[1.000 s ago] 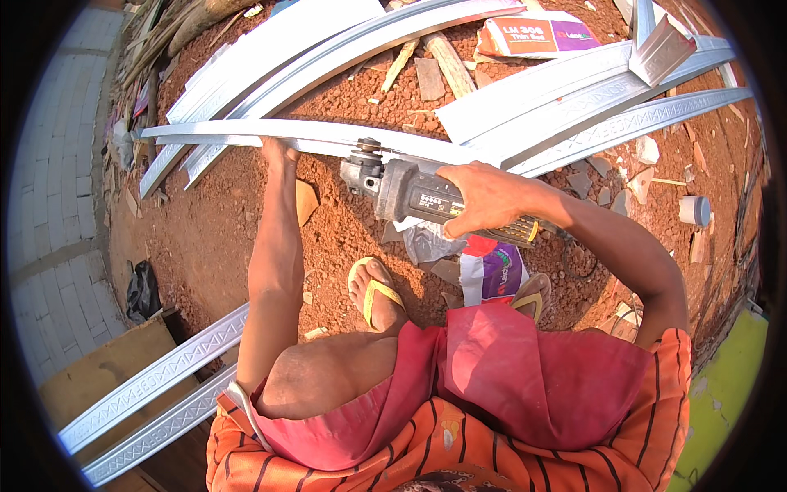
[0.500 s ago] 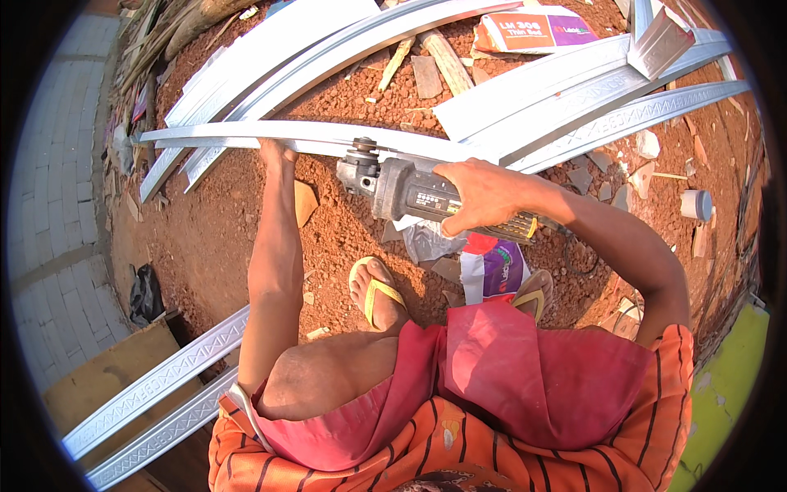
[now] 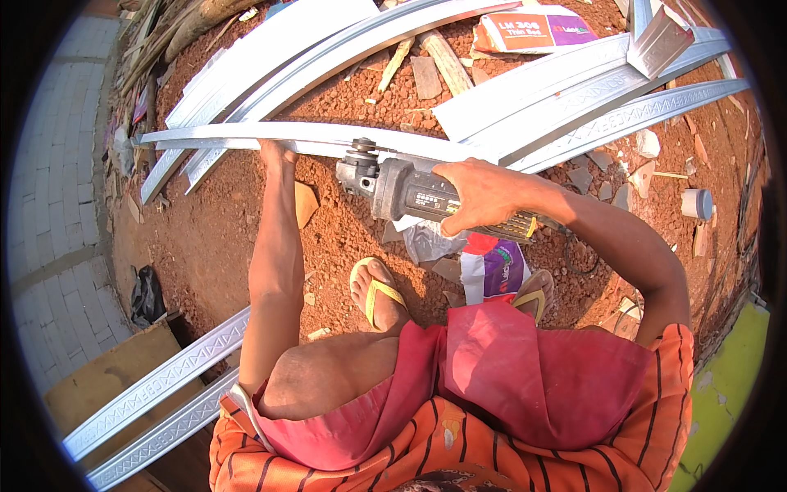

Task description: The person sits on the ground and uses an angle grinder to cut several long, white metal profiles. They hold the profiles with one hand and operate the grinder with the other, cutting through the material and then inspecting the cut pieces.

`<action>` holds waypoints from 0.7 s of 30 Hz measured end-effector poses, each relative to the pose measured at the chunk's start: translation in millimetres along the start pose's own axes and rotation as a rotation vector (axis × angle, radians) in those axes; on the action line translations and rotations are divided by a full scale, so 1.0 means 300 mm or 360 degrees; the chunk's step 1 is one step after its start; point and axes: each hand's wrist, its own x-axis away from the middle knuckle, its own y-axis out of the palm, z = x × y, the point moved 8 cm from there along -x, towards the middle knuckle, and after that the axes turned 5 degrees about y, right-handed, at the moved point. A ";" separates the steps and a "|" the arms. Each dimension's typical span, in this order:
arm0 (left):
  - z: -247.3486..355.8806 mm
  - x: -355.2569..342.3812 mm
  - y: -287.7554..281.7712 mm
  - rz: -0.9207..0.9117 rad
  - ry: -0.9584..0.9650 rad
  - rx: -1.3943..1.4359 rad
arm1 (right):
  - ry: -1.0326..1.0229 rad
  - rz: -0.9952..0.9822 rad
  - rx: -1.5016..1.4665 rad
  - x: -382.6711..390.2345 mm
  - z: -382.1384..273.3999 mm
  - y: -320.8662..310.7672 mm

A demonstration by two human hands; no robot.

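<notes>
My left hand [image 3: 277, 152] is closed on a long, shiny metal channel [image 3: 205, 134] that lies crosswise over other channels. My right hand [image 3: 484, 197] grips the body of a grey and black angle grinder [image 3: 393, 187]. The grinder's head sits at the channel's near edge, just right of my left hand; whether its disc touches the metal is hard to tell. A crumpled clear plastic bag and a printed sack [image 3: 496, 266] lie on the soil below the grinder, between my sandalled feet and the channel.
More metal channels [image 3: 533, 90] lie across red, rubble-strewn soil, with wood pieces [image 3: 447, 61], an orange-purple sack [image 3: 533, 33] and a grey cylinder [image 3: 695, 205]. Two channels [image 3: 156, 385] rest on a board at lower left. Pale blocks [image 3: 57, 180] border the left; a green surface [image 3: 725, 394] is at right.
The grinder and my right hand have shifted very slightly left and up since a second ago. My left hand stays on the channel, and little else differs.
</notes>
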 end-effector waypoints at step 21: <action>0.009 -0.007 -0.017 -0.0070 0.0026 -0.0198 | -0.0043 -0.0024 -0.0029 0.004 -0.017 -0.005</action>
